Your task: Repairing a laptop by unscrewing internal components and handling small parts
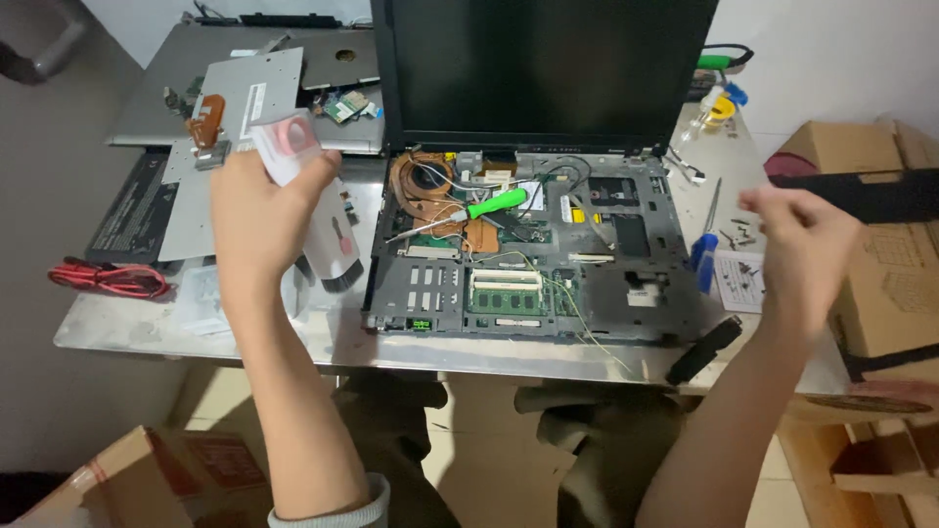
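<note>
Dark laptop screen [543,68] upright; brown cardboard boxes [880,254] right.

Green-handled screwdriver [494,204] on grey laptop base [626,293]; blue-handled screwdriver [704,256] beside; red cables [108,278]; copper-coloured heatsink [423,181].

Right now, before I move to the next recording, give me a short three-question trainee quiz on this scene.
1. True or false: the green-handled screwdriver lies inside the opened laptop.
2. Which hand holds the small white and red packet?
3. The blue-handled screwdriver lies: A) left of the laptop, B) right of it, C) on the screen.

Key: 1 true. 2 the left hand; the right hand is raised, blurred, and seems to hold nothing. 3 B.
</note>
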